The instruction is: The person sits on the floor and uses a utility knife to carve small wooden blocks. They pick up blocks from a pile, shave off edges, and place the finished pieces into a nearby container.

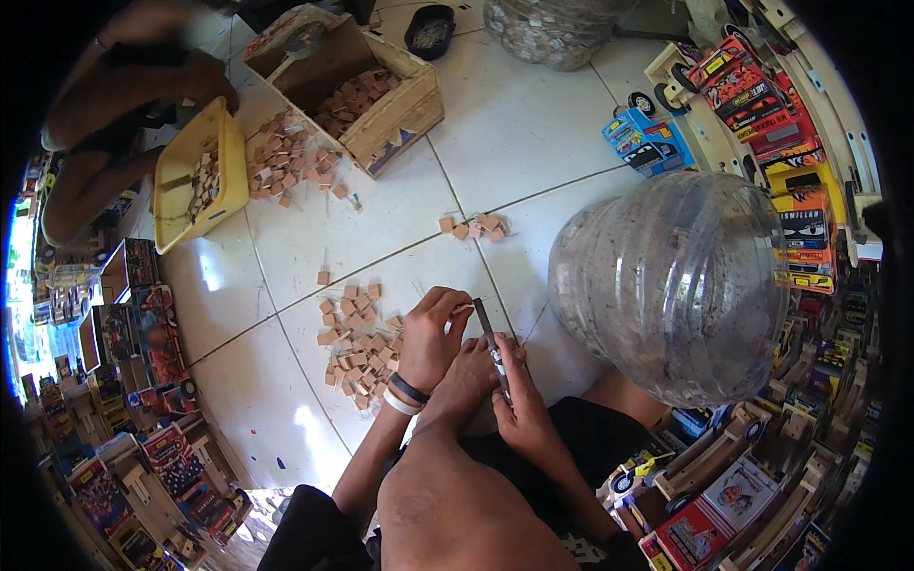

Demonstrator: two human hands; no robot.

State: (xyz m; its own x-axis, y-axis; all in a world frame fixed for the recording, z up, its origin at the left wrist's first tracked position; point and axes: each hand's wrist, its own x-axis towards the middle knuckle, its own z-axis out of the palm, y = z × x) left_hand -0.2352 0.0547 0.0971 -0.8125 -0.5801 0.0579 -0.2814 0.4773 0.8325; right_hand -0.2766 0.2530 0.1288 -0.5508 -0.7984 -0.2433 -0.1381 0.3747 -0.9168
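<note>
My right hand is wrapped round a long, dark, narrow bar-shaped tool, held tilted above my bare foot. The upper end of the tool reaches my left hand. There the thumb and fingertips are pinched together near a small pale piece, too small to make out. Two bands, one dark and one white, circle my left wrist. Beside that hand, on the left, lies a loose pile of small wooden blocks on the tiled floor. A smaller cluster of blocks lies farther off.
A wooden crate holds many blocks, and more spill beside it. A yellow tub stands near another person's legs. At right is a large clear plastic container. Colourful toy trucks line both sides. A black dish sits at the back.
</note>
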